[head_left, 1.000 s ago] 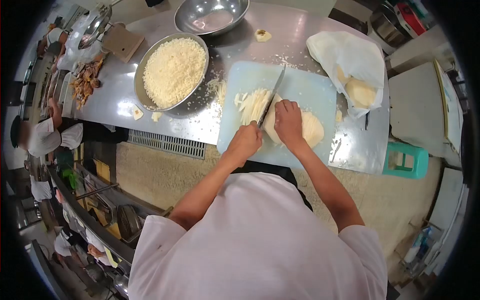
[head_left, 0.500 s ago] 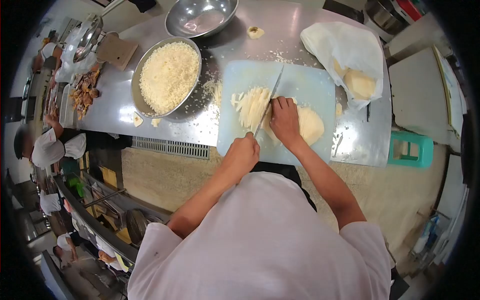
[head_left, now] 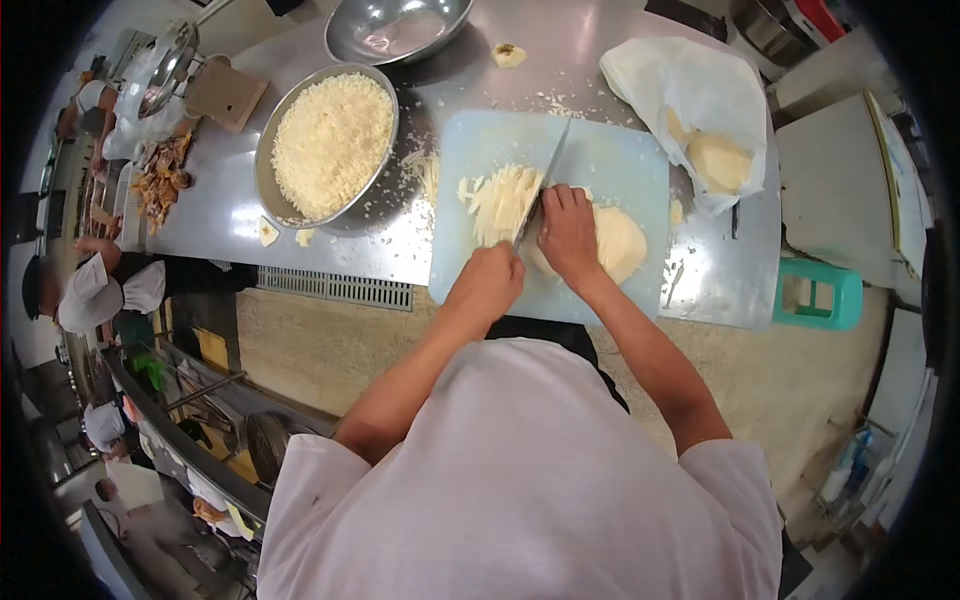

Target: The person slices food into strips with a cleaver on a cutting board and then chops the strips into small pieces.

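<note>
My left hand [head_left: 486, 284] is closed round the handle of a long kitchen knife [head_left: 556, 160], whose blade points away from me across the pale blue cutting board [head_left: 640, 160]. Beside the blade my right hand [head_left: 568, 230] presses with bent fingers on a peeled, pale root vegetable, mostly hidden under it. Left of the knife lies a fan of thin pale strips [head_left: 500, 203]. Another rounded, peeled piece [head_left: 620, 245] rests on the board just right of my right hand.
A metal bowl heaped with chopped pale bits [head_left: 333, 145] stands left of the board, an empty metal bowl [head_left: 395, 30] behind it. A white plastic bag [head_left: 690, 75] with peeled pieces lies at right. A green stool [head_left: 850, 300] is beyond the steel table [head_left: 720, 290]. People work at far left.
The knife and my left hand have shifted slightly away from me, and the knife's angle has changed a little. My right hand stays on the vegetable. The whole view has moved slightly.
</note>
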The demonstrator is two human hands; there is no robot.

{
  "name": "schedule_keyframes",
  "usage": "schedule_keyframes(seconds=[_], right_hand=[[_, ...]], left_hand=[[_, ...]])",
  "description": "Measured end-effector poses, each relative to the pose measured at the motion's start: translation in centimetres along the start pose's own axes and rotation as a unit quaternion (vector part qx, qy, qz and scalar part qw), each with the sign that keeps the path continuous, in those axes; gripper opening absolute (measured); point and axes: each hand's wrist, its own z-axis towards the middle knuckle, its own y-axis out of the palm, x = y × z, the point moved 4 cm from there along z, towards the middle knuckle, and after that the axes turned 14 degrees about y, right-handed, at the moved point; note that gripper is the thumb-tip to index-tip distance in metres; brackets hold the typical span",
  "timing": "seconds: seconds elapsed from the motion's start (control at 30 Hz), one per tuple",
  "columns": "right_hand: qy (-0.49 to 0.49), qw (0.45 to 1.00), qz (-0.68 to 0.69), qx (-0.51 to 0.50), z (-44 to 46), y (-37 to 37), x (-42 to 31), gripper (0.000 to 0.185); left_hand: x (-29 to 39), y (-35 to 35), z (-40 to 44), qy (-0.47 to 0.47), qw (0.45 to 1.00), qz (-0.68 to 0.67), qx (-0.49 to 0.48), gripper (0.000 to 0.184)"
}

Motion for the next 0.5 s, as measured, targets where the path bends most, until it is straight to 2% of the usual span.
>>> schedule_keyframes(seconds=[0.1,0.17,0.23,0.37,0.43,0.5], right_hand=[[0.010,1.000,0.006,0.024,-0.4,0.4,0.2,0.030],[0.010,0.999,0.018,0.033,-0.5,-0.1,0.0,0.031],[0.010,1.000,0.013,0.025,-0.4,0.1,0.1,0.032],[0.012,1.000,0.013,0.021,-0.4,0.2,0.2,0.032],[0.012,0.999,0.025,0.028,-0.5,-0.2,0.0,0.031],[0.009,0.999,0.035,0.035,-0.8,-0.3,0.2,0.031]], left_hand=[[0.6,-0.4,-2.6,0.034,0.998,0.042,0.014,0.023],[-1.4,2.1,-1.4,0.028,0.999,0.031,0.013,0.023],[-0.7,1.4,0.1,0.030,0.999,0.022,0.025,0.024],[1.7,-1.4,-1.4,-0.008,1.000,-0.010,-0.002,0.022],[0.8,-0.4,-2.0,-0.017,1.000,-0.017,-0.013,0.020],[-2.0,2.6,-1.2,0.038,0.998,0.040,0.028,0.017]])
